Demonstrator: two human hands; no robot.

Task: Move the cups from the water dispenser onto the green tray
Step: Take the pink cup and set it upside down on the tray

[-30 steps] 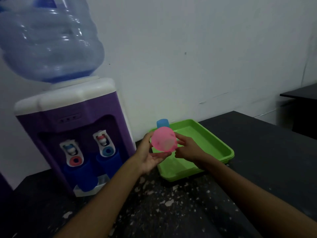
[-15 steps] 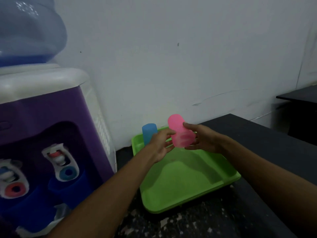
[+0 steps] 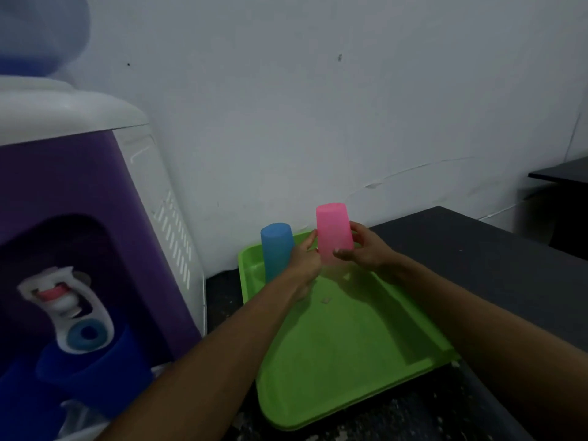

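A pink plastic cup [image 3: 334, 232] is held upside down over the far end of the green tray [image 3: 350, 351]. My right hand [image 3: 366, 249] grips its right side and my left hand [image 3: 305, 259] touches its left side with the fingertips. A light blue cup [image 3: 276, 249] stands upside down in the tray's far left corner, just left of my left hand. The purple and white water dispenser [image 3: 95, 249] fills the left of the view, with two dark blue cups [image 3: 95, 374] under its taps.
The tray lies on a dark, speckled table [image 3: 496, 249] against a white wall. A second dark table [image 3: 566, 170] stands at the far right. A big blue water bottle [image 3: 38, 33] sits on top of the dispenser.
The pink cup has been turned from lying sideways to upside down and carried right, over the tray's far end. My view has moved closer to the tray.
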